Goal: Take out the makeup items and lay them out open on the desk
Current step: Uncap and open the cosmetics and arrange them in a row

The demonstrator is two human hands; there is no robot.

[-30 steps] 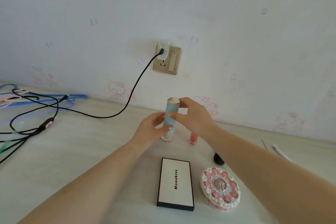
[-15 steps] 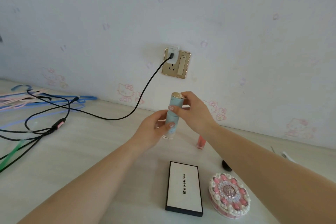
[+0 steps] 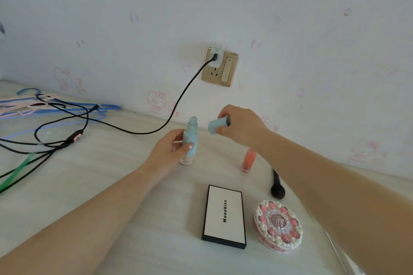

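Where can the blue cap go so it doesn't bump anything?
The right hand holds the cap. Bare desk lies between the bottle and the pink tube, behind the Mooekiss box. More room between the cables and the left arm. Crowded: box, cake-shaped compact, black brush.

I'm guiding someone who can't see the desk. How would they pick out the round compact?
Start from the gold wall socket and come straight down the desk toward the near edge. Past the uncapped blue bottle lies a flat white box with a black border, printed Mooekiss. The compact sits just right of it: the only round item, pink, rimmed like a frosted cake.
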